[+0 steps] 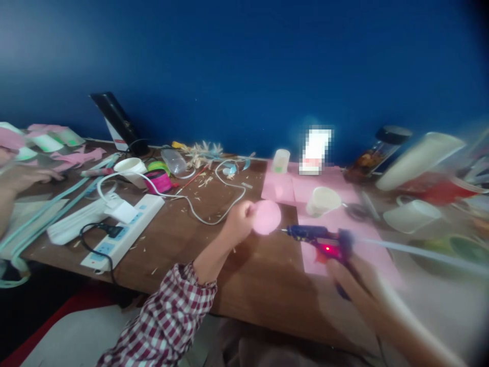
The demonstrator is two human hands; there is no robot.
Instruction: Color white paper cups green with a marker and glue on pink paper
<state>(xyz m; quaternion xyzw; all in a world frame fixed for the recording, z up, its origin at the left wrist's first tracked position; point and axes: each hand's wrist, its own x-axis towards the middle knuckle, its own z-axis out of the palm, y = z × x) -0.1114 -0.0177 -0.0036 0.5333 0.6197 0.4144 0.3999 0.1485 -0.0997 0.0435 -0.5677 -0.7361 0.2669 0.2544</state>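
My left hand (240, 221) is closed on a round pink piece (266, 217), which looks like a cup end covered with pink paper; its far side is hidden. In my right hand (349, 272) is a dark blue glue gun (317, 233) with a small red light glowing on its body. The metal nozzle points left and ends just beside the pink piece; whether they touch I cannot tell. A long whitish glue stick (424, 250) sticks out from the gun's back. Under and behind the gun lie pink paper sheets (332, 181) on the brown table.
A white power strip (126, 234) with plugs and a white cable stands left of my left hand. White cups (324, 200), tape rolls (158, 181), shavings (202, 153) and a propped phone (315, 150) sit behind. Another person's hand (34, 178) is at far left.
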